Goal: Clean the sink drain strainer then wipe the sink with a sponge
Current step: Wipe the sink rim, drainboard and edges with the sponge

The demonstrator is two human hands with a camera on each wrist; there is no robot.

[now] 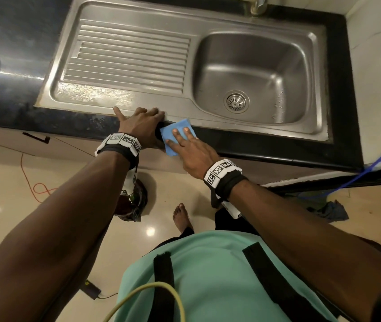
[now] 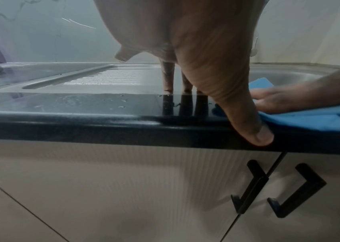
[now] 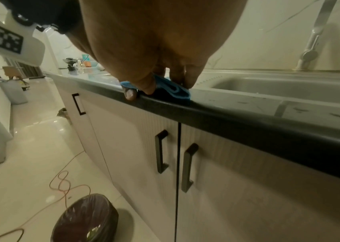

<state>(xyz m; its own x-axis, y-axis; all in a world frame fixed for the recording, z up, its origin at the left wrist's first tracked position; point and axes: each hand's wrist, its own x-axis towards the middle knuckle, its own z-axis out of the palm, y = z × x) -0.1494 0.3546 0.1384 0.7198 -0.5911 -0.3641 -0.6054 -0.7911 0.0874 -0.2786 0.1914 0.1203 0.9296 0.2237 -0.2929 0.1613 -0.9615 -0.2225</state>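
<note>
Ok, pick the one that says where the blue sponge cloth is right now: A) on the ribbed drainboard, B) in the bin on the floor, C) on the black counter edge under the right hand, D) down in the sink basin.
C: the blue sponge cloth lies flat on the black counter edge in front of the sink, with the right hand pressing straight fingers on it.
</note>
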